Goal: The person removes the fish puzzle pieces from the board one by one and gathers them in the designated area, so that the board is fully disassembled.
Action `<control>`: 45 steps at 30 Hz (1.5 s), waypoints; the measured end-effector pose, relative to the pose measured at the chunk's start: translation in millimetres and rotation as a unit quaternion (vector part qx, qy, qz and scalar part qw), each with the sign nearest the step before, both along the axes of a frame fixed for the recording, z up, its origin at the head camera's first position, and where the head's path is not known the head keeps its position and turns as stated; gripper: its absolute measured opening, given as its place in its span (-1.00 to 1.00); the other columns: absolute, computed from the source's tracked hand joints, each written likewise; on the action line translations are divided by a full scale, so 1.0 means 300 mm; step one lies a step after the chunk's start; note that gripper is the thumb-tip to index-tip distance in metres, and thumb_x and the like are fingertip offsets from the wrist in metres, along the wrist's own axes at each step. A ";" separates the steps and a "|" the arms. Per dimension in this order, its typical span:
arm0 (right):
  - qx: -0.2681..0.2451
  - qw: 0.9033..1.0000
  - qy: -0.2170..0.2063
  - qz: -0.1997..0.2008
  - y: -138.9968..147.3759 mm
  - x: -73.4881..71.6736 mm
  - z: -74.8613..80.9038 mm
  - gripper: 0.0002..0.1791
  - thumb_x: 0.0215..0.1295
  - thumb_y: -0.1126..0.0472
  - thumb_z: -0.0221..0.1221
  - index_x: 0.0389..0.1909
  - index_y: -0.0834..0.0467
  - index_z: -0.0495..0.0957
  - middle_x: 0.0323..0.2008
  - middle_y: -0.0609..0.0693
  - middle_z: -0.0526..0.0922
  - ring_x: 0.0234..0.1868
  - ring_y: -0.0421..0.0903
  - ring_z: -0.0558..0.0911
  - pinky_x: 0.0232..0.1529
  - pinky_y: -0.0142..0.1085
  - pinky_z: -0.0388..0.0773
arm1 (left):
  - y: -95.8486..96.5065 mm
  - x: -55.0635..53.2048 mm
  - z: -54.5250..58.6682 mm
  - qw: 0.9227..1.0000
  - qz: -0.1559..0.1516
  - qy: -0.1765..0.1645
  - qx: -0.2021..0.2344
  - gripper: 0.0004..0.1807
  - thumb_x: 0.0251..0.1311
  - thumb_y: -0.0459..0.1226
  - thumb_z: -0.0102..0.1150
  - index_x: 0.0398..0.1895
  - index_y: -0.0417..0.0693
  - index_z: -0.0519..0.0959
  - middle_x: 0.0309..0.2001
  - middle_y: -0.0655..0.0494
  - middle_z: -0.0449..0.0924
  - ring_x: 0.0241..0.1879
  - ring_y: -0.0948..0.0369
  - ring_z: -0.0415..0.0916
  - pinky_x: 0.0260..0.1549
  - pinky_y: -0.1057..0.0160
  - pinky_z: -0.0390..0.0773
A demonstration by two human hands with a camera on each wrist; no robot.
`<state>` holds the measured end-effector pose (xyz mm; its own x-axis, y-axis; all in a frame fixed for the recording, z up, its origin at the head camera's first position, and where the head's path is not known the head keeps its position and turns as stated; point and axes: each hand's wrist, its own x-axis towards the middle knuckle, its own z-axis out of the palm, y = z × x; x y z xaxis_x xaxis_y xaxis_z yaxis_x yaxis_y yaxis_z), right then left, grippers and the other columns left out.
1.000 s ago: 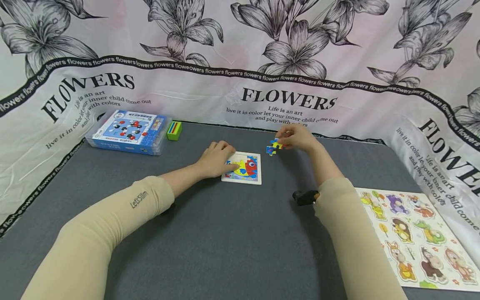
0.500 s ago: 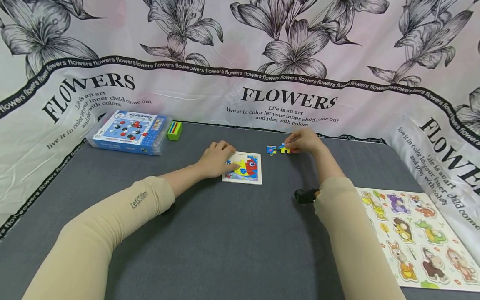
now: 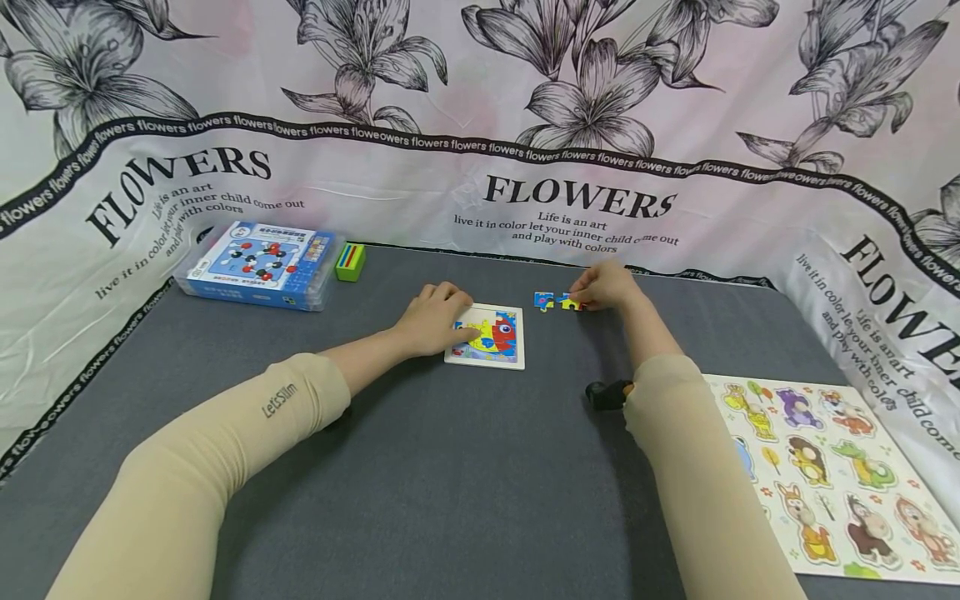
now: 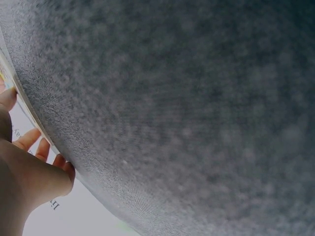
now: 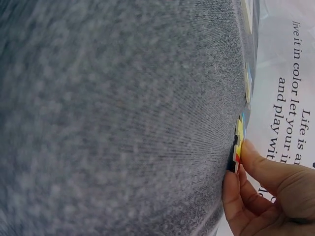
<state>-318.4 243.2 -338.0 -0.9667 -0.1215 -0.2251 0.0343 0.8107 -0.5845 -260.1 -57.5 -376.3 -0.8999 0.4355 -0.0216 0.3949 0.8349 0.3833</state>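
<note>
In the head view, my left hand holds a small square jigsaw puzzle board with a pale frame and a red and yellow fish picture. Its thumb lies over the picture and its fingers are at the board's edge, partly hidden. The left wrist view shows the left hand along the board's thin edge. My right hand pinches a blue and yellow jigsaw piece at the table surface. Thumb and fingers grip that piece in the right wrist view. Just left of it lies another jigsaw piece, separate from it.
A blue boxed molecule set and a small green block with coloured stripes stand at the back left. An animal puzzle board lies on the right, partly behind the right sleeve. A flower-printed cloth hangs behind the table.
My right hand has moved slightly right and lowered its jigsaw piece toward the table, away from the other loose piece. The left hand and the board have stayed in place.
</note>
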 end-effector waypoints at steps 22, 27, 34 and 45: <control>0.006 0.998 0.055 0.028 -0.053 0.007 0.015 -0.68 0.31 0.18 0.23 -0.01 0.28 0.59 0.14 0.30 0.62 -0.13 0.01 0.65 -0.24 -0.37 0.55 | 0.020 -0.006 0.020 1.000 -0.013 0.000 -0.007 -0.28 0.29 0.08 0.15 0.39 -0.14 0.36 0.35 -0.12 0.32 0.34 -0.04 0.25 0.37 -0.04 0.29; -0.029 0.996 0.035 0.074 -0.129 0.018 0.020 -0.69 0.31 0.20 0.23 0.02 0.25 0.59 0.04 0.26 0.66 -0.13 0.02 0.65 -0.13 -0.28 0.63 | 0.067 -0.009 0.035 1.000 -0.021 0.000 -0.001 -0.28 0.26 0.07 0.19 0.36 -0.18 0.38 0.34 -0.11 0.34 0.33 -0.03 0.27 0.35 0.00 0.34; -0.028 0.990 0.007 0.137 -0.226 0.040 0.015 -0.70 0.29 0.20 0.27 0.02 0.18 0.61 -0.17 0.11 0.67 -0.26 -0.06 0.65 -0.17 -0.25 0.65 | 0.125 -0.012 0.048 1.000 -0.022 -0.015 -0.003 -0.26 0.24 0.07 0.22 0.33 -0.21 0.38 0.30 -0.12 0.34 0.28 -0.02 0.26 0.28 0.04 0.39; -0.046 0.983 -0.027 0.176 -0.274 0.046 0.001 -0.70 0.19 0.30 0.31 -0.03 0.20 0.62 -0.38 -0.04 0.58 -0.37 -0.18 0.52 -0.25 -0.35 0.52 | 0.126 -0.019 0.038 0.999 -0.008 -0.029 0.012 -0.24 0.16 0.11 0.29 0.28 -0.20 0.41 0.24 -0.11 0.33 0.25 -0.02 0.22 0.27 0.03 0.40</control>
<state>-304.4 161.2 -337.6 -0.8479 -0.4687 -0.2477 -0.2061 0.7220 -0.6605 -265.7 -19.8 -364.9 -0.8907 0.4501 -0.0636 0.3835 0.8193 0.4262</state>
